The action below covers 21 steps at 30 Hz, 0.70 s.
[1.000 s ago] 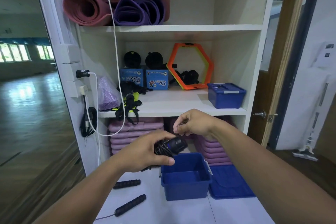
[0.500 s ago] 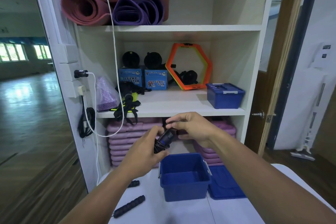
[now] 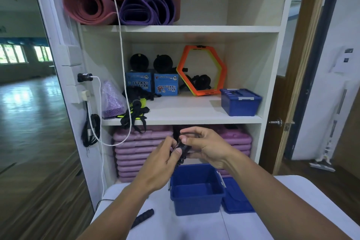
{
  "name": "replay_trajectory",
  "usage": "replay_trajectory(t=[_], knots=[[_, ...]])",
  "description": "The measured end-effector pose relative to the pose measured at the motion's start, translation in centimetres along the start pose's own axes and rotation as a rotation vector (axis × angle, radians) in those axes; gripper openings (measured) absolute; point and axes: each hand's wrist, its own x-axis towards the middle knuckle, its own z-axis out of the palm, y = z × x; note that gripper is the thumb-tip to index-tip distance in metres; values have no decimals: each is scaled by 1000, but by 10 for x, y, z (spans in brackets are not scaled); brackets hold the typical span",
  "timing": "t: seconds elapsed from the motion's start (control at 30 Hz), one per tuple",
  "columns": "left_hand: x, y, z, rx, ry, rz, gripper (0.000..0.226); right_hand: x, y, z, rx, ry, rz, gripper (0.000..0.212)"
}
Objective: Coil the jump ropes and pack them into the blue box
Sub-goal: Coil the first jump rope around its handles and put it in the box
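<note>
Left grip: I see my left hand closed tight round the lower part of the coiled jump rope, with the thumb pressed against its front.
Right grip: my right hand pinches the top of the same bundle. Thumb and forefinger hold a thin loop of black cord, and the other fingers curl behind it.
Jump rope: a black bundle held in the air between both hands, above the back left rim of the blue box and apart from it.
Blue box: open, standing on the white counter, with its lid lying flat just beside it on the right.
Handle: a black ribbed handle lies on the counter left of the box, near my left forearm.
Shelf: a closed blue bin sits on the middle shelf behind.
</note>
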Motion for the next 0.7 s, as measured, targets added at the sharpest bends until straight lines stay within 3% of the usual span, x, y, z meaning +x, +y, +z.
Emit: replay_trajectory(t=[0.17,0.3,0.5,0.7], knots=[[-1,1,5,-2,36,14,16,1,3,-1,45,8,-23,26],[0,1,11,-121,99,-58,17,4,4,-1,2,30,-46,28],[3,3,19,-64,209,-152,23,4,10,0,-30,35,-77,28],[9,3,18,-85,203,-204,25,4,10,-2,-94,-11,-136,26]])
